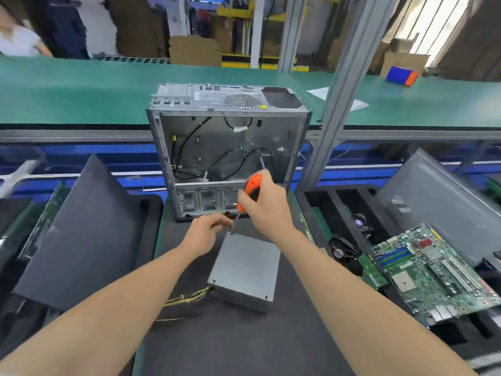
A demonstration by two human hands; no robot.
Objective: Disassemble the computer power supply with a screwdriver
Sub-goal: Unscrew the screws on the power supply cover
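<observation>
On the bench [217,348], near edge, dark mat: power supply [244,270] lies flat, grey lid up, yellow wires [187,297] trailing from its near-left side. It sits just in front of the gutted computer case [227,147], which stands open-side toward the camera.

Right hand [267,204] is clenched round the orange-and-black handle of the screwdriver [250,191]. The shaft slants down-left, tip at the far-left corner of the lid. Left hand [208,232] has its fingertips curled in on the lower shaft, looks like steadying it just above the tip; exact contact is a bit blurred.

Step, as I judge it: seating the bit in the far-left lid screw, so early in the job. Lid is still on, and small dark dots show at the other corners, screws or holes, can't tell which.

Next move calls for the bit square in the screw head, downward pressure, turning to loosen, and the box kept from sliding on the mat. Then catch the loose screw and move on to any other corner screws.

Off to the right: motherboard [433,272] on a dark foam tray. Left: dark side panel [81,240] leaning.
</observation>
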